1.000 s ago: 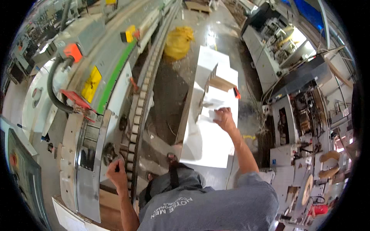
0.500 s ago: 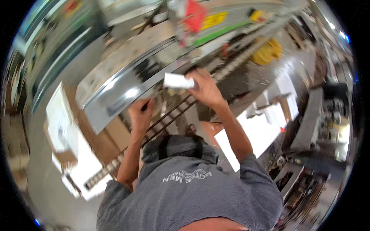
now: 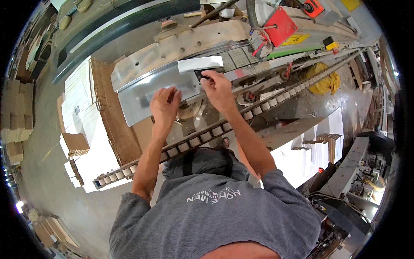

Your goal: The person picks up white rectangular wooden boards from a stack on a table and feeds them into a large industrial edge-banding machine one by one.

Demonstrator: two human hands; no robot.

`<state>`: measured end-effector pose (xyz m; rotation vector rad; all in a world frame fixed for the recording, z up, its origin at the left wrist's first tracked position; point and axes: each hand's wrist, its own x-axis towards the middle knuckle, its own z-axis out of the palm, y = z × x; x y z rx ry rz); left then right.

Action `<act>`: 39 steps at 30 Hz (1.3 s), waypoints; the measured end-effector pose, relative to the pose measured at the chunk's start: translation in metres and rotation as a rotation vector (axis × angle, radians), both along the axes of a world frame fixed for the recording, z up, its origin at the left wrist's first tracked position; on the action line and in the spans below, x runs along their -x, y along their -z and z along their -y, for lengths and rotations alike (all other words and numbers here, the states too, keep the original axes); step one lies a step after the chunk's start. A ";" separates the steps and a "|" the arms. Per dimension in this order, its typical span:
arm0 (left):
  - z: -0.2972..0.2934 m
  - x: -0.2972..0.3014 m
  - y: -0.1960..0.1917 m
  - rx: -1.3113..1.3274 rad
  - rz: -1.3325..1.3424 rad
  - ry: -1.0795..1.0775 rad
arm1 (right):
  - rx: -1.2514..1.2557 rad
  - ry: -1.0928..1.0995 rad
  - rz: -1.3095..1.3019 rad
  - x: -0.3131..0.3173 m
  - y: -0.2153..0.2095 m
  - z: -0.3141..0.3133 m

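A white rectangular strip (image 3: 200, 64) lies lengthwise on the machine's metal bed, against the long pale fence (image 3: 181, 43). Just on the near side of the strip is my right hand (image 3: 219, 90). Its fingers are bent, with thumb and forefinger apart over a dark opening in the bed; whether a fingertip touches the strip is unclear. My left hand (image 3: 164, 105) hovers by the near edge of the shiny metal plate (image 3: 142, 97), fingers loosely curled and apart, with nothing visible in them.
A roller rail (image 3: 194, 141) crosses in front of my body. White panels are stacked at left (image 3: 79, 114) and right (image 3: 297, 159). Beyond the right hand stand a red guard plate (image 3: 282, 26) and a hose (image 3: 251, 13). A yellow cloth-like bundle (image 3: 323, 80) lies behind the rail.
The white strip was in my right hand; now it lies on the bed against the fence. My right hand has come back toward the left. The view has shifted and become sharper.
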<state>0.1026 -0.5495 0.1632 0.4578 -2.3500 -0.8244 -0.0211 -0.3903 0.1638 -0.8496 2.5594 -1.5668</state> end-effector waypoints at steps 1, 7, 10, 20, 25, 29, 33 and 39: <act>0.003 0.010 0.002 0.001 0.004 0.011 | 0.008 0.029 0.043 -0.004 0.009 0.004; 0.026 0.062 0.008 0.141 -0.012 0.037 | 0.028 0.125 0.105 -0.002 0.014 0.033; 0.028 0.076 0.015 0.161 -0.076 0.013 | 0.020 0.118 0.025 0.005 0.017 0.038; 0.009 0.103 0.013 0.147 -0.020 0.130 | -0.011 0.197 -0.203 0.023 0.026 0.030; -0.024 0.145 0.018 0.172 0.032 0.140 | 0.025 0.232 -0.200 0.057 0.021 0.001; -0.051 0.185 0.024 0.237 0.052 0.176 | 0.051 0.311 -0.313 0.089 0.029 -0.027; -0.075 0.221 0.030 0.233 -0.019 0.267 | -0.023 0.409 -0.393 0.108 0.036 -0.048; -0.096 0.256 0.020 0.171 0.031 0.302 | 0.095 0.144 -0.124 0.053 -0.006 -0.089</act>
